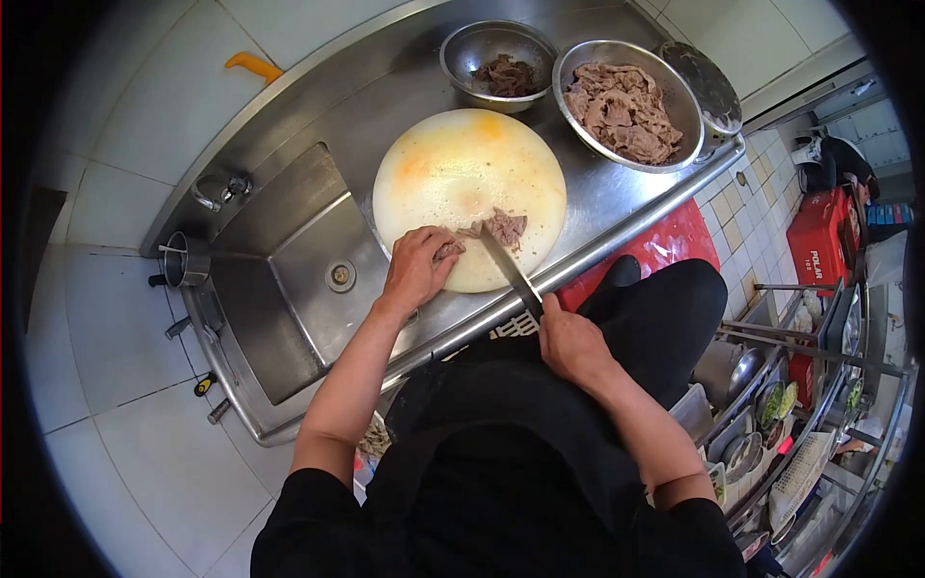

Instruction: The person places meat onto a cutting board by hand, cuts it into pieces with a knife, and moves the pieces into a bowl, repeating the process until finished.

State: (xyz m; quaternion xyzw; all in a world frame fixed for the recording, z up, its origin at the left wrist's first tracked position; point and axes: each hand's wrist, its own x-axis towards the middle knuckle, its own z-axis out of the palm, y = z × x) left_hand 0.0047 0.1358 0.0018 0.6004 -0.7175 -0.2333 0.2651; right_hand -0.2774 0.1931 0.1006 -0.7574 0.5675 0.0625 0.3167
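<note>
We see the meat being cut on the round cutting board, near its edge closest to the person, small pieces just beside the knife blade. Left hand presses down, fingers curled over a chunk of meat (partly hidden). Right hand grips the handle of the knife, blade angled over the board. Beyond the board's far edge, we get a metal bowl with darker meat; right of it, a colander heaped with sliced meat. Sink left of the board.
</note>
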